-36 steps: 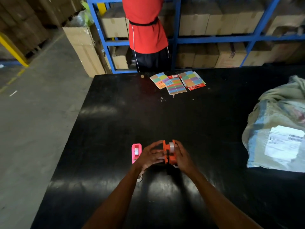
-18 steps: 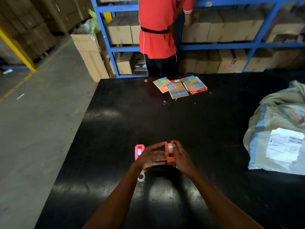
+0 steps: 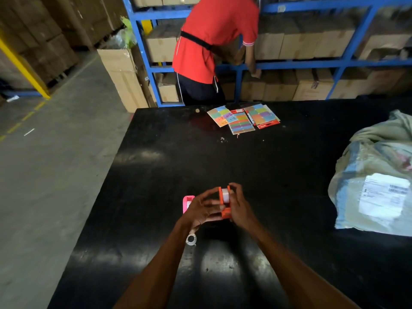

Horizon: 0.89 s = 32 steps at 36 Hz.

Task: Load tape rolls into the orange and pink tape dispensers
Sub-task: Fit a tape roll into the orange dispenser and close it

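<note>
The orange tape dispenser (image 3: 224,202) stands upright near the middle of the black table (image 3: 278,163), with a clear tape roll (image 3: 225,194) sitting in its top. My left hand (image 3: 201,208) grips its left side and my right hand (image 3: 242,208) its right side. The pink tape dispenser (image 3: 186,202) lies just left of my left hand, partly hidden by it. A second clear tape roll (image 3: 191,239) lies on the table beside my left wrist.
Packs of coloured sticky notes (image 3: 243,118) lie at the table's far edge. A wrapped parcel with a white label (image 3: 376,188) fills the right side. A person in a red shirt (image 3: 214,45) bends at blue shelves of boxes (image 3: 312,47) behind the table.
My hands stay on the orange dispenser, which now sits a little higher between them. The person in red has bent to the right along the shelf. The view has tilted down slightly.
</note>
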Motion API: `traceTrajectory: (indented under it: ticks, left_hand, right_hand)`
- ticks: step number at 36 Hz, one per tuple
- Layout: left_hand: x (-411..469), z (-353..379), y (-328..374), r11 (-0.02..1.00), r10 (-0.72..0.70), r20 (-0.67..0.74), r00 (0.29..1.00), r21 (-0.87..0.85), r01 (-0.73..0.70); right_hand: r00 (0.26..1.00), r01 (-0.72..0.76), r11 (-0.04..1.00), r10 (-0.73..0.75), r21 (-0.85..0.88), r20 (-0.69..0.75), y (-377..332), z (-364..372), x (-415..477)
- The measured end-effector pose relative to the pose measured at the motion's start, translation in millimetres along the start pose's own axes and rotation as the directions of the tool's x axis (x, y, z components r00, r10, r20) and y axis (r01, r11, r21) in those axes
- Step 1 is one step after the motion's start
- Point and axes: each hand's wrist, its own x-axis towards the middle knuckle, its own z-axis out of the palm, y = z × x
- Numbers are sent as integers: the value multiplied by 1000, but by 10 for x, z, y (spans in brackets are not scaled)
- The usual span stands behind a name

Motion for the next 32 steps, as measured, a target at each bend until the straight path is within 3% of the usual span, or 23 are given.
traceTrajectory:
  ticks: [3,8,12,15,17,23,32]
  left_hand:
    - [-28,22,-3,1000,16,-2,1000,3,-15]
    - [-52,49,-49,1000,-5,-7,1000,-5,5]
    - [-71,31,-44,1000,-3,-16,1000,-10,3]
    - [-64,16,-33,1000,8,-39,999,-1,-8]
    - [-61,2,-30,1000,8,-46,999,3,-8]
    - [-109,-25,-9,1000,22,-45,999,-7,-22]
    - [-167,-90,37,1000,29,-52,998,-8,-29]
  right_hand:
    - [1000,-9,1000,9,9,18,-69,-14,-23]
    - [994,46,969,-20,-243,106,-14,-130,15]
    - [973,229,890,-225,-395,58,-4,-277,33]
    - [902,432,828,-397,-357,169,-54,-379,31]
    - [867,497,779,-428,-382,254,-90,-413,47]
    - [833,553,660,-459,-508,310,-174,-374,86]
    - [759,613,505,-590,-607,276,-254,-226,82]
